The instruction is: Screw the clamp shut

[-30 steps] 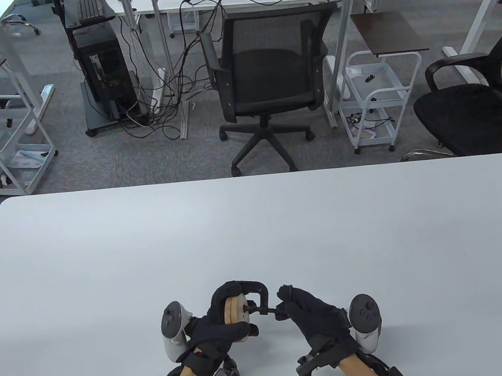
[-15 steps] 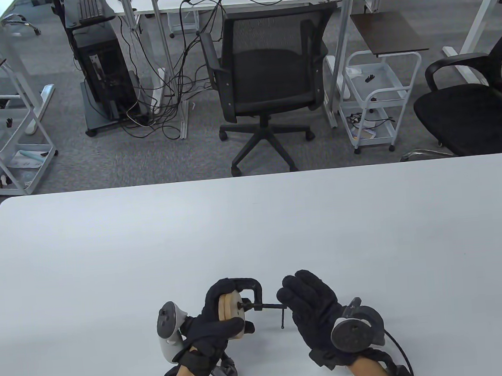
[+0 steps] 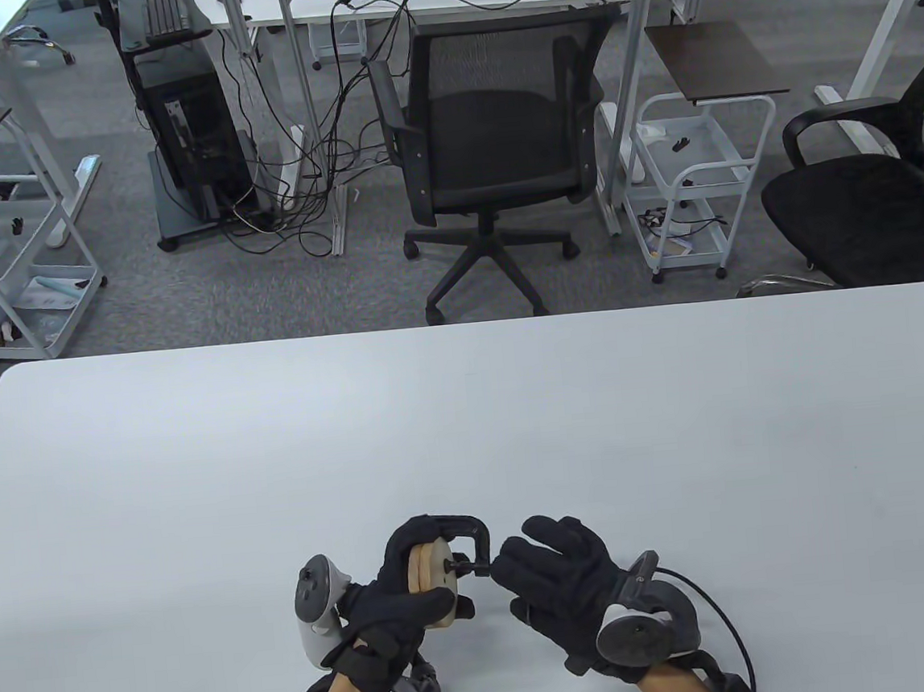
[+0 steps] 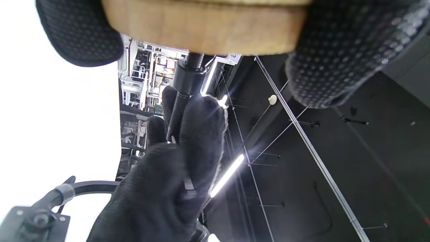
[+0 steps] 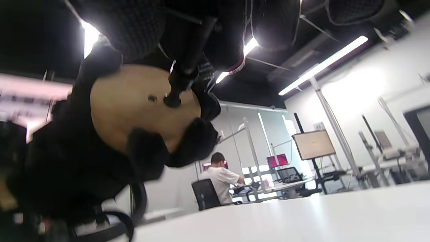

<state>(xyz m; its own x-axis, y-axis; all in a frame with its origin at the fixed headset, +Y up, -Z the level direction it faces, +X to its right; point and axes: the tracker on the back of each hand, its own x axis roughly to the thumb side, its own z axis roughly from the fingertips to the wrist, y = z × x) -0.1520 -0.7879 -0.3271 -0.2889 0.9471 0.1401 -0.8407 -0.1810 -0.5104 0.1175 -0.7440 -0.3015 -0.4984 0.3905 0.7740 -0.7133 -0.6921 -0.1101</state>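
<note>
While the left hand (image 3: 395,602) grips the stacked wooden discs (image 3: 435,578) with fingers and thumb wrapped around their rim, the black C-clamp (image 3: 456,534) arches over the discs' far edge, its frame coming down on the right face. Clamp and discs sit near the table's (image 3: 469,426) near edge, a little left of centre, held just above the surface. The clamp's screw (image 4: 179,104) runs out toward the right; in the left wrist view its pad presses against the disc face, and the threaded shaft passes between the fingers (image 4: 201,127) of the right hand (image 3: 564,587). Right hand fingers are closed around the screw's outer end; the crossbar handle is hidden under the glove in the table view. In the right wrist view the screw tip (image 5: 173,99) meets the round wooden face near its middle. The right hand's tracker (image 3: 644,629) faces the camera, wrist rolled. The two hands are just beside each other, not touching. The table stretches wide and bare toward its far edge and to both sides. Beyond the far edge stands an office chair (image 3: 493,141) on the carpet.
</note>
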